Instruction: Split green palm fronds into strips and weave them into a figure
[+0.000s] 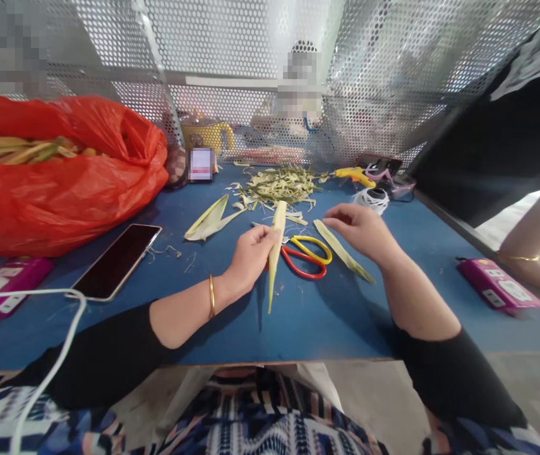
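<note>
My left hand (253, 254) is closed, with thumb and fingers pinching a pale corn husk strip (274, 259) upright above the table. My right hand (355, 229) hovers to the right, its fingers loosely curled with a small gap at the tips and nothing visible in them. Just beside its fingertips lies another long husk strip (343, 251). Between both hands rest scissors (305, 272) with one red and one yellow handle; their blades are partly hidden behind the held strip. A folded piece of husk (208, 222) lies beyond my left hand.
A heap of husk scraps (282, 185) sits at the back. To the left are a red plastic bag (71, 202) of husks and a phone (117, 262). A yellow glue gun (355, 175) and white string roll (372, 200) lie back right; a purple packet (499, 284) sits right, near another person.
</note>
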Action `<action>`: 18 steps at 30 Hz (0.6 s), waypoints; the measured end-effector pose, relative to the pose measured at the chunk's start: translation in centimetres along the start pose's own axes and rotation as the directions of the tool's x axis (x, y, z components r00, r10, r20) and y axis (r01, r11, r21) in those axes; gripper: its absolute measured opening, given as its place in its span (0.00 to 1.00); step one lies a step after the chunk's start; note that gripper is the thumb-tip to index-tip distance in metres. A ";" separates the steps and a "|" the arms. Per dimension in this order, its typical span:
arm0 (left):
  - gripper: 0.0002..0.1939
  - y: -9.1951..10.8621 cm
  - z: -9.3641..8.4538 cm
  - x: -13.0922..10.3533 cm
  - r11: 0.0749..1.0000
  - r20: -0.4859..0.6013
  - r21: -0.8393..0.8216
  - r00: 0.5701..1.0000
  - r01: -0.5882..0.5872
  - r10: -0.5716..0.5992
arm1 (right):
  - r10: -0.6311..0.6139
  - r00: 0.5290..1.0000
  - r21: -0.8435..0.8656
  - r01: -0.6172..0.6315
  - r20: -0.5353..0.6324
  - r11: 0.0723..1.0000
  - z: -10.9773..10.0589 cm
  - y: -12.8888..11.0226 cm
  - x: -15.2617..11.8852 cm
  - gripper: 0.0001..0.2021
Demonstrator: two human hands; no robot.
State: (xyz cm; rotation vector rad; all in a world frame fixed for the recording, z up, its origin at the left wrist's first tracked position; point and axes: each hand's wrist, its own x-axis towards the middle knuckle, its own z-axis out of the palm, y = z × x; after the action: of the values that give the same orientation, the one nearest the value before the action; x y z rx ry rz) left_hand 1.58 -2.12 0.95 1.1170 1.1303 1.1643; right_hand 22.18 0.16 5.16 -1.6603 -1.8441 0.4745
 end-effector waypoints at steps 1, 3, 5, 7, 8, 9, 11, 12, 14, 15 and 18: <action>0.11 0.1 0.1 -0.2 1.000 0.037 -0.002 0.999 0.008 -0.008 | 0.000 1.000 0.235 -0.004 0.015 0.972 0.7 -0.4 -0.2 0.13; 0.10 0.1 0.3 -0.5 1.000 0.114 0.010 0.993 0.014 -0.015 | 0.035 0.989 0.578 -0.113 0.145 0.808 2.2 -1.1 -0.6 0.18; 0.09 0.0 0.3 -0.7 0.999 0.201 0.045 0.979 0.026 -0.035 | 0.061 0.969 0.712 -0.216 0.238 0.668 3.4 -1.7 -0.9 0.19; 0.10 -0.1 0.3 -0.8 0.995 0.286 0.077 0.955 0.057 -0.077 | 0.077 0.967 0.770 -0.240 0.243 0.591 4.2 -2.0 -1.1 0.17; 0.10 -0.1 0.3 -0.7 0.994 0.315 0.071 0.944 0.083 -0.101 | 0.080 0.971 0.789 -0.230 0.226 0.570 4.4 -2.0 -1.2 0.17; 0.11 -0.1 0.3 -0.7 0.992 0.331 0.041 0.935 0.117 -0.124 | 0.076 0.974 0.800 -0.220 0.214 0.559 4.6 -2.1 -1.3 0.16; 0.11 -0.1 0.3 -0.5 0.982 0.319 -0.070 0.936 0.178 -0.147 | 0.061 0.974 0.801 -0.213 0.217 0.559 4.7 -2.2 -1.4 0.16; 0.11 -0.1 0.2 -0.3 0.973 0.299 -0.127 0.943 0.193 -0.148 | 0.050 0.972 0.793 -0.215 0.228 0.570 4.7 -2.3 -1.5 0.16; 0.10 -0.1 0.1 -0.1 0.964 0.261 -0.185 0.955 0.194 -0.142 | 0.033 0.967 0.766 -0.220 0.252 0.604 4.8 -2.4 -1.7 0.16; 0.09 0.0 0.1 0.0 0.965 0.246 -0.185 0.960 0.185 -0.137 | 0.027 0.965 0.751 -0.222 0.263 0.622 4.9 -2.5 -1.8 0.16; 0.07 -0.1 -0.2 0.2 0.973 0.205 -0.158 0.970 0.166 -0.132 | 0.018 0.959 0.727 -0.225 0.281 0.649 5.1 -2.8 -1.9 0.17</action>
State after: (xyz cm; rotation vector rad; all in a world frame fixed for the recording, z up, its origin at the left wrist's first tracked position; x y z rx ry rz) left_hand 1.45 -1.94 0.86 0.9701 0.9275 0.9941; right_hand 16.84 -1.49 2.67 -1.1535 -1.3639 1.3650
